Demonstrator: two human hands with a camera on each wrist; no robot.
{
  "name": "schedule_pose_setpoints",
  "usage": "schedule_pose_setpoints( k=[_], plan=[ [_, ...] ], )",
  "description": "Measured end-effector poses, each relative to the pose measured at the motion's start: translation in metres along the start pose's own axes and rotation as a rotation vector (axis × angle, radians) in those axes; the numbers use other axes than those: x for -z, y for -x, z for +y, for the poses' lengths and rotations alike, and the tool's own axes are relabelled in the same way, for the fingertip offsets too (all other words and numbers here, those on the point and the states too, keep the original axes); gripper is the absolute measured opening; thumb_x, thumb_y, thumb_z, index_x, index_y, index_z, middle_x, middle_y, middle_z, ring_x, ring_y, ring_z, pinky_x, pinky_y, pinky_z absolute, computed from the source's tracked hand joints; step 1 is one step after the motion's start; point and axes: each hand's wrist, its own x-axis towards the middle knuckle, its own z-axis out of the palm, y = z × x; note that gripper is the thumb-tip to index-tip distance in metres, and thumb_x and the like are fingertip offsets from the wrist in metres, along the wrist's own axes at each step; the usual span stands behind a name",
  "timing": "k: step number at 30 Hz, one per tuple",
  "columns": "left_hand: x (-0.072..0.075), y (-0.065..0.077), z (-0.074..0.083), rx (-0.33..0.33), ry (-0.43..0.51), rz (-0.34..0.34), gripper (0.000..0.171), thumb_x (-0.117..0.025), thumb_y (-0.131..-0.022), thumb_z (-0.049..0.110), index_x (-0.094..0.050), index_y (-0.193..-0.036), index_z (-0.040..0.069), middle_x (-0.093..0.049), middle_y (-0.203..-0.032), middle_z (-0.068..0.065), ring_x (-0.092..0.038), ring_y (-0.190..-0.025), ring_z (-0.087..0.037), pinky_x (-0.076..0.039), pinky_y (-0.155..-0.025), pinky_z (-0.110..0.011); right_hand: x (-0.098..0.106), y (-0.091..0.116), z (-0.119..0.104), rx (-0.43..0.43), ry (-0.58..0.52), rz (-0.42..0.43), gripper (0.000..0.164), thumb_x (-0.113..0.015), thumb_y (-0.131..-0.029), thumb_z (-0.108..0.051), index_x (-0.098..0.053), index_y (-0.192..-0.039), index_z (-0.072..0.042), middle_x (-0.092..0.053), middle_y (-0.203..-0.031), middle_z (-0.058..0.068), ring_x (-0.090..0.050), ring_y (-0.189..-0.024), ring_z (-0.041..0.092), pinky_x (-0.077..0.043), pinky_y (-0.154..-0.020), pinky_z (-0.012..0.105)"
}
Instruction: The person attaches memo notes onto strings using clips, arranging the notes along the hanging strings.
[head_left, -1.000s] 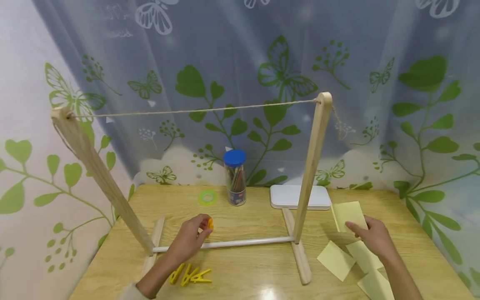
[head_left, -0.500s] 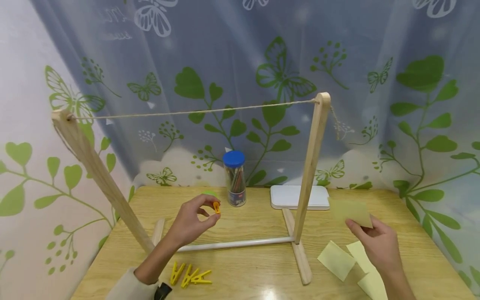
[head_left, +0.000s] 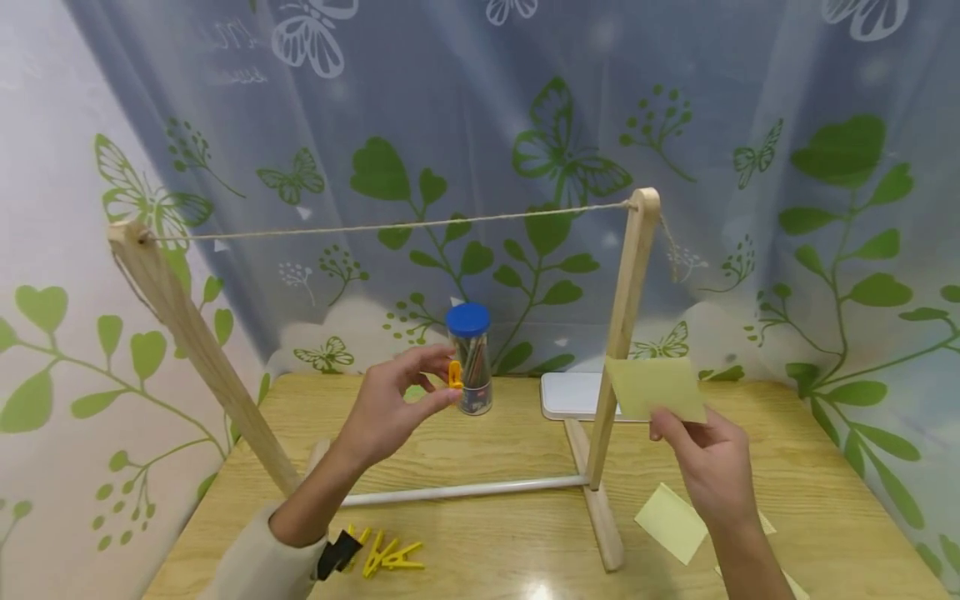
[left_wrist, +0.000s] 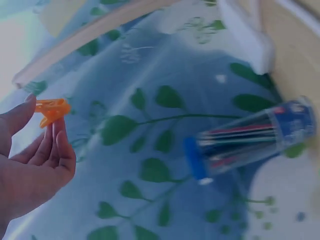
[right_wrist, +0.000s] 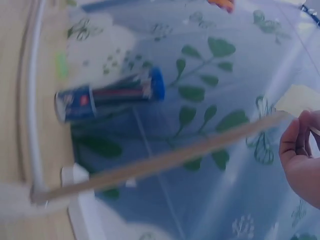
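My left hand point(head_left: 393, 404) pinches an orange clothespin point(head_left: 455, 375) between thumb and fingers, raised over the table in front of the pencil jar. In the left wrist view the same clothespin point(left_wrist: 54, 108) shows at the fingertips. My right hand point(head_left: 708, 467) holds a pale yellow sticky note point(head_left: 656, 387) by its lower edge, beside the right wooden post point(head_left: 622, 333). Part of that note point(right_wrist: 299, 100) also shows in the right wrist view. A string point(head_left: 390, 225) stretches between the tops of the two posts, above both hands.
Several yellow clothespins point(head_left: 381, 552) lie front left, partly behind my left sleeve. More sticky notes point(head_left: 671, 523) lie front right under my right arm. A blue-lidded pencil jar point(head_left: 471, 358) and a white case point(head_left: 572, 395) stand at the back. A white rod point(head_left: 472, 489) joins the posts low down.
My left hand has risen and moved right with the orange clothespin. My right hand has lifted the sticky note up and left, where it now overlaps the right post and white case.
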Motion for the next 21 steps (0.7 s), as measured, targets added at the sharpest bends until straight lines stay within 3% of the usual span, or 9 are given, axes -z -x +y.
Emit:
schedule_pose_setpoints(
  k=[5, 7, 11, 17, 21],
  plan=[
    [0.009, -0.021, 0.031, -0.081, 0.072, 0.045, 0.032, -0.075, -0.078, 0.002, -0.065, -0.108, 0.001, -0.068, -0.097, -0.011, -0.061, -0.091, -0.018, -0.051, -0.073, -0.025, -0.027, -0.012, -0.003, 0.079, -0.141, -0.064, 0.018, -0.046, -0.093, 0.013, -0.063, -0.093, 0.007, -0.062, -0.080, 0.001, -0.060, -0.073, 0.011, -0.051, -0.072, 0.020],
    [0.011, -0.030, 0.043, -0.122, 0.092, 0.054, 0.031, -0.074, -0.079, 0.001, -0.065, -0.108, 0.000, -0.067, -0.098, -0.011, -0.060, -0.089, -0.016, -0.051, -0.071, -0.024, -0.037, -0.015, -0.005, 0.070, -0.168, -0.055, 0.021, -0.047, -0.093, 0.012, -0.065, -0.093, 0.003, -0.064, -0.079, 0.001, -0.063, -0.071, 0.010, -0.054, -0.072, 0.021],
    [0.013, -0.042, 0.064, -0.177, 0.111, 0.086, 0.029, -0.072, -0.082, 0.001, -0.065, -0.110, -0.001, -0.064, -0.095, -0.010, -0.056, -0.081, -0.014, -0.048, -0.064, -0.023, -0.055, -0.022, -0.006, 0.019, -0.172, -0.051, 0.020, -0.051, -0.092, 0.010, -0.067, -0.091, -0.001, -0.065, -0.072, 0.000, -0.064, -0.069, 0.010, -0.054, -0.073, 0.022],
    [0.013, -0.055, 0.083, -0.185, 0.107, 0.163, 0.024, -0.068, -0.086, 0.003, -0.064, -0.109, -0.001, -0.053, -0.070, -0.008, -0.038, -0.052, -0.013, -0.031, -0.048, -0.022, -0.081, -0.036, -0.006, -0.049, -0.148, -0.011, 0.010, -0.058, -0.090, 0.005, -0.066, -0.092, 0.000, -0.067, -0.070, -0.001, -0.065, -0.068, 0.011, -0.056, -0.073, 0.025],
    [0.012, -0.066, 0.092, -0.205, 0.143, 0.219, 0.023, -0.068, -0.086, 0.002, -0.064, -0.108, -0.002, -0.061, -0.079, -0.011, -0.032, -0.047, -0.012, -0.026, -0.045, -0.024, -0.094, -0.046, -0.008, -0.083, -0.114, 0.065, 0.008, -0.065, -0.088, -0.002, -0.065, -0.091, 0.005, -0.071, -0.071, 0.000, -0.069, -0.068, 0.014, -0.057, -0.071, 0.029]
  ],
)
